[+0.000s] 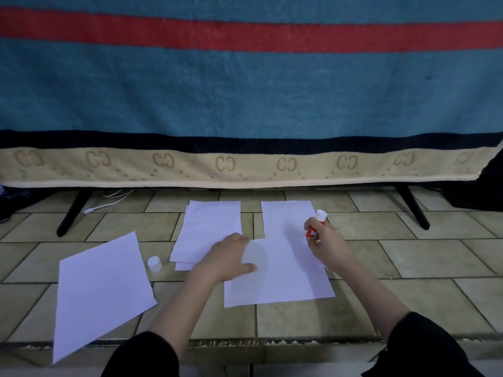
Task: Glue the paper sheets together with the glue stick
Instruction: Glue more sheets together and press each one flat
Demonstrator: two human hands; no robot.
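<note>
Hanging across the back, a teal towel [245, 85] with a red stripe and a beige monogram border covers most of the view. Below it, beige tiled floor [408, 268] carries the work. Joined white sheets [285, 268] lie flat at centre, forming an L-shaped outline. A single sheet [100, 292] lies skewed, well apart to the left. A small paper stack [206, 229] sits between them. Left hand [231, 257] presses the joined sheets, fingers straight. Right hand [324, 240] grips the red glue stick [315, 224], fingers curled around it, above the sheets' right edge. White round cap [155, 263] stands beside the stack.
</note>
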